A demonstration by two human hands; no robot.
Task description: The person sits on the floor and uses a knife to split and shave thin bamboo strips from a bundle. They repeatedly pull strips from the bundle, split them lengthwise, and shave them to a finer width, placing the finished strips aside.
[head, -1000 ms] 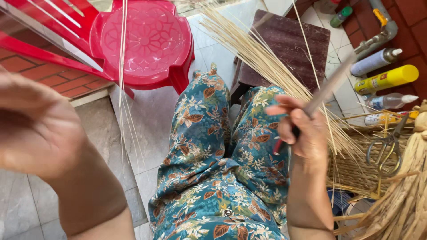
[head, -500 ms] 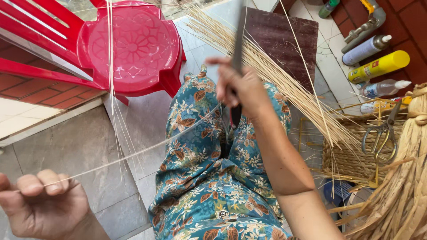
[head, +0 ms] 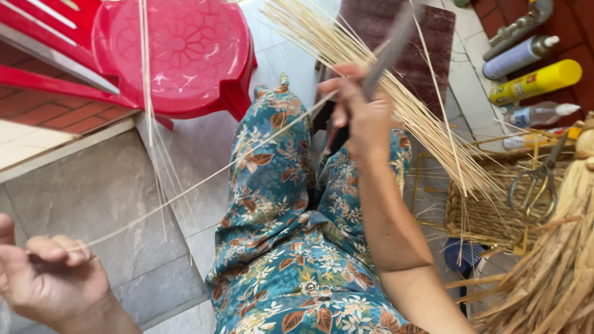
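My left hand (head: 52, 275) is at the lower left, fingers pinched on one end of a thin pale straw strip (head: 204, 179). The strip runs taut up and to the right across my lap to my right hand (head: 362, 114). That hand is closed on a knife (head: 387, 52) with a grey blade pointing up and right, and its thumb presses the strip against the blade. Behind the hand a bundle of long straw stalks (head: 396, 105) fans out over my floral blue trousers (head: 278, 247).
A red plastic stool (head: 179, 55) stands at the upper left with several thin strips hanging before it. A woven basket (head: 489, 210) with scissors (head: 538, 179) sits at the right, beside dry straw (head: 557, 272). Spray cans (head: 535, 80) lie at the upper right. A dark mat (head: 377, 25) lies ahead.
My left hand dropped from beside my face to the lower left, drawing a strip out taut. My right hand with the knife rose toward the stalk bundle.
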